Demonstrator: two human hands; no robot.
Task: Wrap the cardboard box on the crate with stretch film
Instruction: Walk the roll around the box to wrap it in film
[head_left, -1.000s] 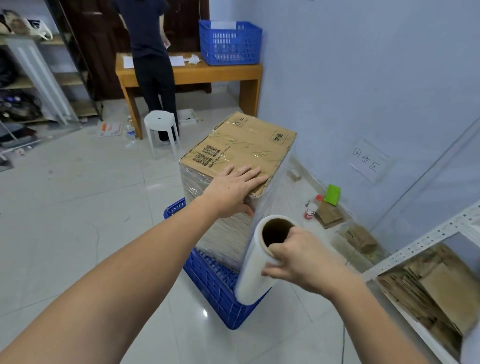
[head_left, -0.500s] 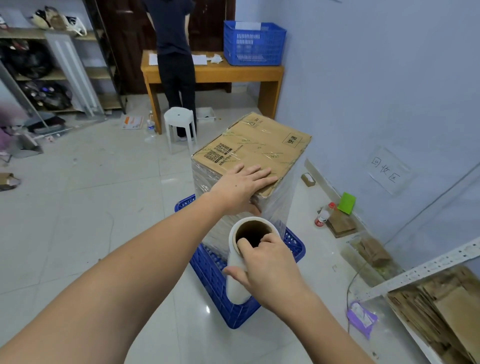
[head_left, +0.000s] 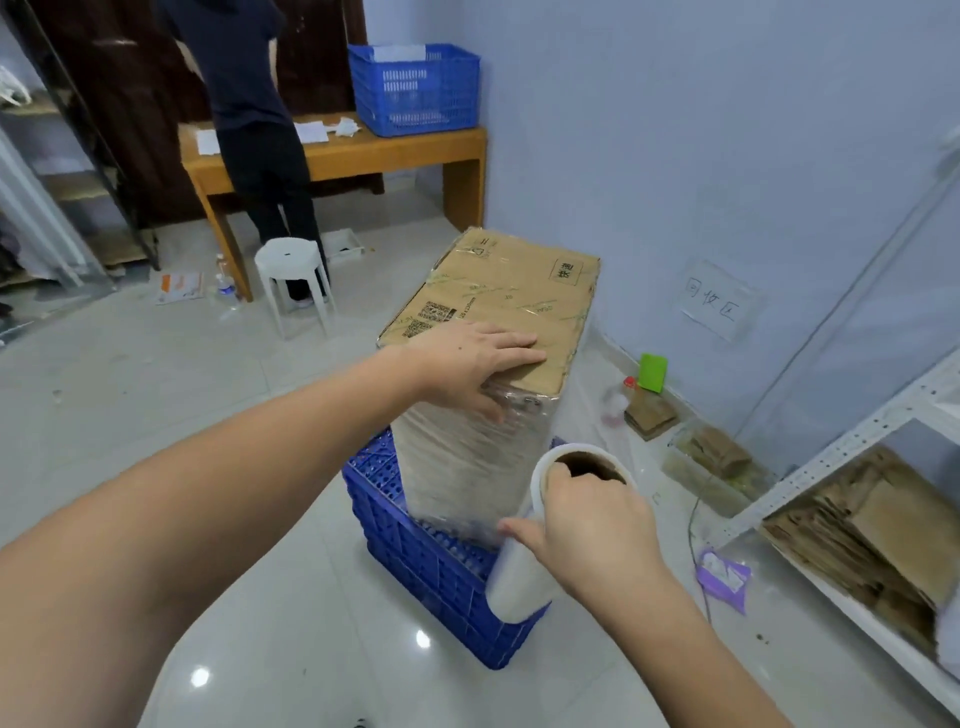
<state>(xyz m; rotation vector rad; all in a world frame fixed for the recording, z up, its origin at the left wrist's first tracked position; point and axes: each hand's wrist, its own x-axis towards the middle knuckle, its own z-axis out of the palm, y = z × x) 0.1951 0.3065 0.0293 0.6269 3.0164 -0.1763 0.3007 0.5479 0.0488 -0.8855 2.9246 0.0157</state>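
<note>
Box (head_left: 498, 291) under flat left hand (head_left: 467, 364)

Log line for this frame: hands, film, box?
left hand flat on cardboard box | right hand grips stretch film roll | box sides wrapped, top bare | on blue crate

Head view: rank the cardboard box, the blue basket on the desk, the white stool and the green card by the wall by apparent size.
1. Cardboard box
2. Blue basket
3. White stool
4. Green card
The box is nearer, so its lead over the basket may be exaggerated.

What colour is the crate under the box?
Blue crate, latticed plastic; head view.
</note>
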